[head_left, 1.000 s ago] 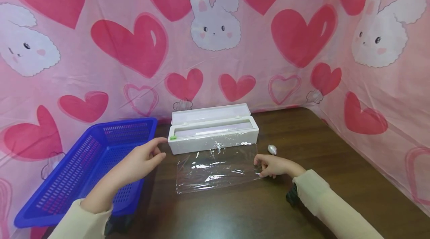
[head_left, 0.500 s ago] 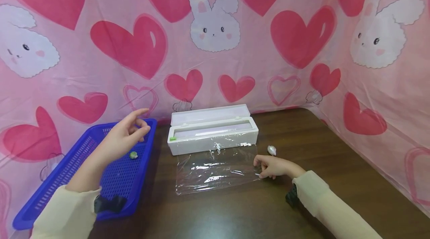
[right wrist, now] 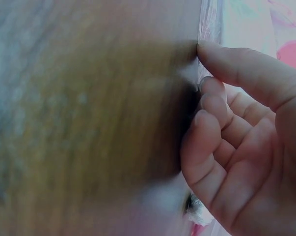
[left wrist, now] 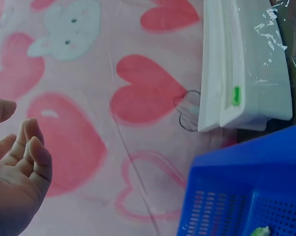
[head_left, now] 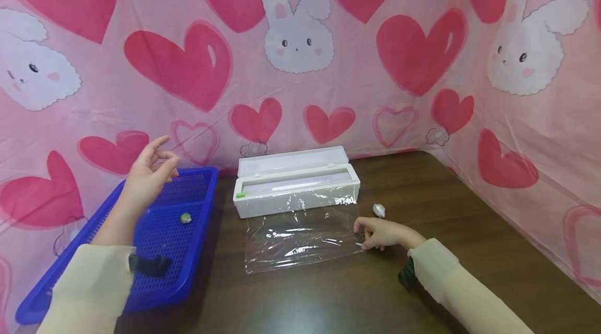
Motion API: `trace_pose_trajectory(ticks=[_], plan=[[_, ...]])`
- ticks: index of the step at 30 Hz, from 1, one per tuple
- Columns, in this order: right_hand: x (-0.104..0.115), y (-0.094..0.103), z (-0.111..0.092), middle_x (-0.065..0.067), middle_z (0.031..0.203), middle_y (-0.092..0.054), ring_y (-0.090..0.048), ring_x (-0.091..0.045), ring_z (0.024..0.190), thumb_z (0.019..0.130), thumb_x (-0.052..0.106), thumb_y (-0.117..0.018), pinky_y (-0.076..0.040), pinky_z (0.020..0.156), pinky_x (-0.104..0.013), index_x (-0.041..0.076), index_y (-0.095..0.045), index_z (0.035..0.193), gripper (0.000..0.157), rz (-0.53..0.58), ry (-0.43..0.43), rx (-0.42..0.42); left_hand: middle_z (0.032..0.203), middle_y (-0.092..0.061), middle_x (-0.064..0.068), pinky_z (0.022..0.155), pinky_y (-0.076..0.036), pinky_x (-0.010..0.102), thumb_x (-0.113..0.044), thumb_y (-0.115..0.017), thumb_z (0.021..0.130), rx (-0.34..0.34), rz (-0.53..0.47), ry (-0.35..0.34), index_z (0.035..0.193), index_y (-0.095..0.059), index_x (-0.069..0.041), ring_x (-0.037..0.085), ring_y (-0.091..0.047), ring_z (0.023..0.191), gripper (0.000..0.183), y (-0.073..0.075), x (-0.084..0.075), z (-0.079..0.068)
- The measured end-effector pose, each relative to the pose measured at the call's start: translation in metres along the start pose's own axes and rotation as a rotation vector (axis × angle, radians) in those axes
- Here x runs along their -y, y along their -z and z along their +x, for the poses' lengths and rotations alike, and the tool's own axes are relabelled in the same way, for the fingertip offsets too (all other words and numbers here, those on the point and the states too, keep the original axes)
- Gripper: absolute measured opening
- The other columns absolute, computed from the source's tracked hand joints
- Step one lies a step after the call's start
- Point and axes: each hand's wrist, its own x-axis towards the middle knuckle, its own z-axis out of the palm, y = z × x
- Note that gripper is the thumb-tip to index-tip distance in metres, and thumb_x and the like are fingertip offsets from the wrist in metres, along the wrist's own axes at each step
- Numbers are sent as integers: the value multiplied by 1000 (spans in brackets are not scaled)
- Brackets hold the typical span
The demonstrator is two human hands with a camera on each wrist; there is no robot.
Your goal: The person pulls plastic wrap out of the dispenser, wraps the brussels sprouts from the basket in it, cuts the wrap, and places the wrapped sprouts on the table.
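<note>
Over the far left part of the blue basket (head_left: 199, 250), my left hand (head_left: 147, 172) is raised with loosely bent fingers, holding nothing; the left wrist view shows this hand (left wrist: 20, 167) against the backdrop. A small green-and-white wrapped item (head_left: 185, 218) lies in the basket. Clear plastic wrap (head_left: 300, 242) stretches over the table from the front of a white wrap dispenser (head_left: 298, 201), whose lid stands raised. My right hand (head_left: 382, 232) rests at the wrap's right edge, its thumb and bent fingertips touching down there; a gap shows between thumb and fingers in the right wrist view.
A small silvery wrapped item (head_left: 379, 210) lies on the brown table (head_left: 446, 229), just beyond my right hand. The green slider (head_left: 241, 194) sits at the dispenser's left end. A pink backdrop (head_left: 188, 0) with hearts and rabbits stands behind and to the right.
My left hand has moved from the dispenser's left end leftward and up, over the basket, bringing the green-and-white item into sight. The right hand has stayed at the wrap's edge.
</note>
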Motion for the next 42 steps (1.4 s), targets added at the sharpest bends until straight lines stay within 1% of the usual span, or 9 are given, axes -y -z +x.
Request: trace_pose_trajectory(ticks=[4,7,12,17,22,25,34,38,42], plan=[[-1,0,0,-3,63,-50,-44,-13,48,79,5,-71,-38,43,-26,6,-49,104,33,-6,-4,-5,91,-51,-9,60,-43,13,-7,-51,94,-47,-172,54,143,-23,-4,2,-55,69,57,8,13,5],[-1,0,1,-3,63,-50,-44,-13,48,79,5,-71,-39,43,-26,7,-49,104,33,-7,-8,-6,91,-50,-9,60,-43,13,-6,-50,94,-60,-223,80,144,-22,-7,1,-55,70,58,11,20,7],[-2,0,2,-3,64,-51,-45,-14,49,79,4,-70,-39,44,-27,7,-49,104,33,1,-11,-2,90,-51,-10,61,-43,13,-11,-52,94,-89,-194,97,143,-27,-8,1,-55,70,55,12,35,10],[0,-1,1,-4,64,-51,-45,-15,50,79,3,-70,-39,44,-28,6,-49,104,33,10,-11,0,87,-54,-11,60,-44,13,-9,-53,93,-143,-251,103,139,-37,-10,1,-55,67,49,11,50,16],[2,-1,0,-4,64,-51,-44,-15,50,79,3,-70,-39,44,-28,6,-49,104,32,9,-10,2,83,-55,-14,57,-44,13,-6,-52,92,-174,-280,135,137,-38,-7,0,-54,65,47,9,66,20],[2,-1,0,-4,64,-51,-44,-15,50,79,3,-69,-39,44,-28,6,-49,104,32,9,-9,3,82,-55,-16,57,-44,14,-8,-52,93,-158,-232,172,139,-34,-5,-1,-54,64,50,10,75,21],[2,-1,1,-3,63,-51,-45,-14,50,79,3,-69,-39,44,-27,7,-49,103,31,4,-14,-2,86,-48,-21,61,-46,16,-22,-48,96,-37,81,239,141,-22,4,-4,-52,69,59,15,100,17],[1,0,1,-3,63,-51,-45,-14,50,79,3,-69,-40,44,-27,7,-49,103,31,3,-18,0,94,-56,-2,59,-46,19,-21,-48,96,1,164,254,139,-25,7,-3,-54,66,56,13,109,14],[0,0,1,-3,63,-51,-45,-14,50,79,3,-69,-40,44,-28,7,-49,102,31,-1,-22,-2,103,-55,22,59,-47,23,-19,-48,95,50,212,272,137,-27,10,1,-55,67,54,8,116,12]])
